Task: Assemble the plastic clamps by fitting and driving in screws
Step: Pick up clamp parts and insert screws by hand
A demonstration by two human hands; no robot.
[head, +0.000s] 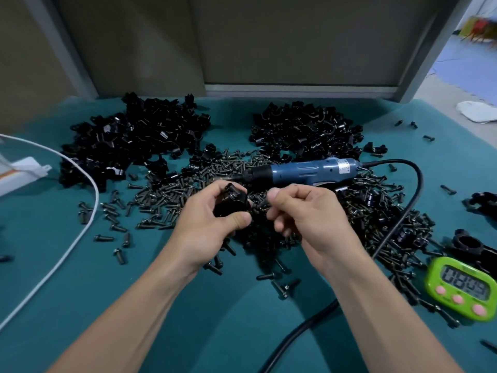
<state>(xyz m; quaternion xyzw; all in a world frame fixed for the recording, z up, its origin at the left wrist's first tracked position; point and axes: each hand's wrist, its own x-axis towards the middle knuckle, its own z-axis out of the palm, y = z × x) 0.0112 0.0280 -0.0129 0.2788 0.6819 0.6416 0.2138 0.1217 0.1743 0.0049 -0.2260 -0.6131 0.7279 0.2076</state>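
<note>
My left hand (208, 224) grips a black plastic clamp (231, 201) above the middle of the teal table. My right hand (304, 216) pinches a small dark screw (260, 208) right beside the clamp's side. Both hands hover over a wide spread of loose black screws (172, 195). A blue electric screwdriver (301, 170) lies on the screws just behind my hands, its tip pointing left. Two heaps of black clamp halves sit further back, one heap of clamp halves at the left (129, 141) and one heap of clamp halves at the right (306, 130).
The screwdriver's black cable (398, 224) curves down the right side toward me. A green timer (462, 289) sits at the right edge near several assembled clamps (468, 243). A white cable (80, 232) and a white box (21, 173) lie at the left.
</note>
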